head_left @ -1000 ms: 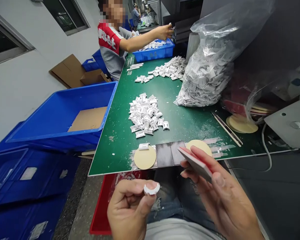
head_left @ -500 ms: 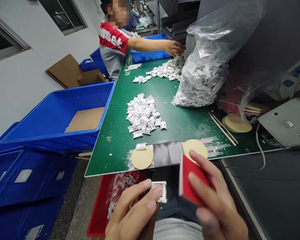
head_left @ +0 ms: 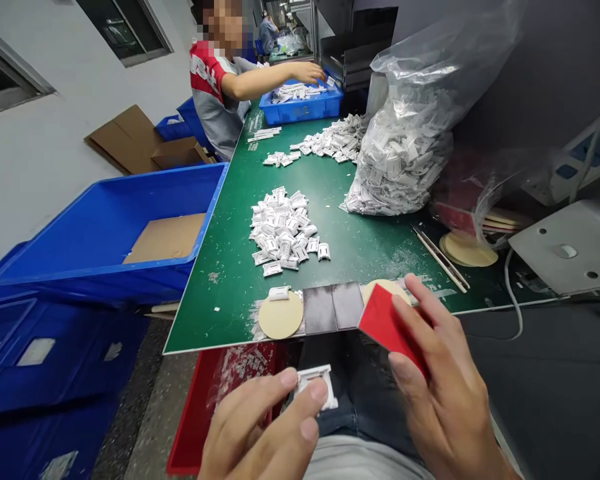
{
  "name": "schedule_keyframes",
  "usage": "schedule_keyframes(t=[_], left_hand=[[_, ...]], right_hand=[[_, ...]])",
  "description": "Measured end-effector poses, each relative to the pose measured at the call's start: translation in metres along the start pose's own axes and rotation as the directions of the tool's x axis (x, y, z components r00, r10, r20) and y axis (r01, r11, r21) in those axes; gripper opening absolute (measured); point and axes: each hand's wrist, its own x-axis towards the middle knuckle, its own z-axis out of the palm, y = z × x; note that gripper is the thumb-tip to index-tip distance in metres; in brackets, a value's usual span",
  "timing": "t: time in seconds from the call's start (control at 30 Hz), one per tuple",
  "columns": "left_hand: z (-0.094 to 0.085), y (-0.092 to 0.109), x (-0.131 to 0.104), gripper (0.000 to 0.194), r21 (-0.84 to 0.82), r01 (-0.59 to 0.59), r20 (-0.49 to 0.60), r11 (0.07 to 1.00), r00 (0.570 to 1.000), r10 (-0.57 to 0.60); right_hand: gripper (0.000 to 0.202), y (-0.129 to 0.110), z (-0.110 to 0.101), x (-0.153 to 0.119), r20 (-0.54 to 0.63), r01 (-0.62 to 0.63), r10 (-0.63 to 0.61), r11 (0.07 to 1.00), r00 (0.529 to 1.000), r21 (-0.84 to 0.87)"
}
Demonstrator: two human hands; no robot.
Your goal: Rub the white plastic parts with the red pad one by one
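Note:
Between the thumb and fingers of my left hand (head_left: 265, 427) is a small white plastic part (head_left: 329, 390), held over my lap below the table edge. My right hand (head_left: 443, 380) grips a flat red block (head_left: 391, 328), its broad face showing. The two hands are apart. Along the near table edge lie a cream disc (head_left: 281, 317) with one white part (head_left: 279, 293) on its rim, two dark square plates (head_left: 320, 311), and a second cream disc (head_left: 375, 288) partly behind the red block. Beyond them sits a pile of white parts (head_left: 283, 227).
A clear bag of white parts (head_left: 400, 160) stands at the right of the green table (head_left: 230, 267). Tweezers (head_left: 440, 259) lie near it. Blue bins (head_left: 105, 220) are at left, a red bin (head_left: 185, 427) below. Across the table, a person (head_left: 215, 87) reaches over a blue tray (head_left: 305, 108).
My right hand has turned the red block so its broad face shows, near the right disc. The person's arm has drawn back from the far pile to above the blue tray.

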Motion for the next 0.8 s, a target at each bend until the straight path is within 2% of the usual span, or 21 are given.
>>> schedule_keyframes(t=[0.03, 0.07, 0.1, 0.13, 0.17, 0.2, 0.27, 0.3, 0.33, 0.4, 0.47, 0.5, 0.53, 0.57, 0.6, 0.63, 0.67, 0.7, 0.73, 0.77, 0.8], left_hand=[[0.004, 0.001, 0.001, 0.034, -0.067, 0.092, -0.087, 0.993, 0.991, -0.098], [0.009, 0.001, 0.003, 0.035, -0.177, 0.199, -0.156, 0.964, 0.961, -0.227], [0.013, 0.002, 0.005, 0.034, -0.325, 0.310, -0.169, 0.894, 0.911, -0.377], [0.017, 0.002, 0.008, 0.030, -0.490, 0.421, -0.109, 0.763, 0.839, -0.533], [0.019, 0.001, 0.012, 0.027, -0.636, 0.535, 0.023, 0.557, 0.734, -0.679], [0.020, 0.001, 0.015, 0.027, -0.724, 0.624, 0.197, 0.295, 0.596, -0.779], [0.020, 0.002, 0.022, 0.034, -0.719, 0.665, 0.517, -0.205, 0.314, -0.796], [0.019, 0.002, 0.025, 0.036, -0.690, 0.625, 0.609, -0.365, 0.228, -0.760], [0.019, 0.003, 0.026, 0.036, -0.658, 0.590, 0.674, -0.468, 0.185, -0.715], [0.019, 0.005, 0.026, 0.032, -0.609, 0.555, 0.754, -0.567, 0.184, -0.630], [0.019, 0.008, 0.023, 0.030, -0.578, 0.539, 0.794, -0.613, 0.197, -0.575], [0.018, 0.009, 0.022, 0.031, -0.564, 0.536, 0.807, -0.628, 0.200, -0.555], [0.018, 0.010, 0.020, 0.031, -0.551, 0.536, 0.819, -0.640, 0.200, -0.538], [0.017, 0.011, 0.018, 0.032, -0.532, 0.537, 0.833, -0.654, 0.193, -0.519], [0.015, 0.012, 0.017, 0.032, -0.511, 0.533, 0.848, -0.675, 0.182, -0.498], [0.014, 0.012, 0.015, 0.031, -0.493, 0.517, 0.860, -0.699, 0.172, -0.480], [0.012, 0.012, 0.014, 0.029, -0.486, 0.489, 0.867, -0.725, 0.160, -0.473], [0.010, 0.012, 0.012, 0.027, -0.485, 0.454, 0.868, -0.748, 0.147, -0.474], [0.007, 0.011, 0.010, 0.025, -0.493, 0.415, 0.865, -0.765, 0.139, -0.482], [0.005, 0.011, 0.008, 0.023, -0.505, 0.377, 0.859, -0.776, 0.138, -0.493], [0.003, 0.011, 0.006, 0.024, -0.520, 0.346, 0.852, -0.781, 0.147, -0.502]], right_hand=[[0.049, -0.001, -0.001, -0.001, 0.027, -0.154, 0.151, 0.968, 0.988, 0.198], [0.043, -0.001, -0.002, -0.002, 0.083, -0.314, 0.308, 0.858, 0.948, 0.407], [0.038, -0.002, -0.003, -0.003, 0.160, -0.439, 0.436, 0.675, 0.886, 0.593], [0.035, -0.003, -0.003, -0.003, 0.241, -0.505, 0.518, 0.462, 0.821, 0.729], [0.034, -0.003, -0.003, -0.004, 0.311, -0.521, 0.558, 0.265, 0.769, 0.812], [0.035, -0.003, -0.001, -0.004, 0.357, -0.503, 0.564, 0.122, 0.744, 0.856], [0.039, -0.003, 0.003, -0.006, 0.361, -0.430, 0.539, 0.003, 0.761, 0.903], [0.037, -0.004, 0.005, -0.006, 0.336, -0.388, 0.516, -0.007, 0.788, 0.921], [0.034, -0.005, 0.009, -0.007, 0.305, -0.347, 0.483, -0.002, 0.821, 0.938], [0.037, -0.009, 0.015, -0.008, 0.255, -0.293, 0.400, 0.034, 0.880, 0.956], [0.048, -0.016, 0.019, -0.010, 0.255, -0.306, 0.328, 0.112, 0.910, 0.945], [0.051, -0.020, 0.020, -0.010, 0.247, -0.316, 0.305, 0.205, 0.920, 0.926], [0.052, -0.024, 0.021, -0.011, 0.216, -0.308, 0.276, 0.356, 0.937, 0.882], [0.050, -0.027, 0.020, -0.011, 0.145, -0.227, 0.190, 0.549, 0.971, 0.805], [0.044, -0.031, 0.018, -0.010, 0.061, -0.057, 0.021, 0.738, 0.998, 0.673], [0.038, -0.033, 0.015, -0.010, 0.006, 0.184, -0.215, 0.847, 0.977, 0.499], [0.032, -0.036, 0.011, -0.009, 0.011, 0.429, -0.458, 0.841, 0.889, 0.328], [0.030, -0.037, 0.006, -0.009, 0.056, 0.619, -0.641, 0.756, 0.765, 0.212], [0.030, -0.038, 0.001, -0.010, 0.104, 0.730, -0.747, 0.664, 0.657, 0.162], [0.031, -0.037, -0.005, -0.013, 0.127, 0.767, -0.780, 0.625, 0.612, 0.147], [0.030, -0.035, -0.011, -0.017, 0.138, 0.747, -0.761, 0.649, 0.634, 0.143]])
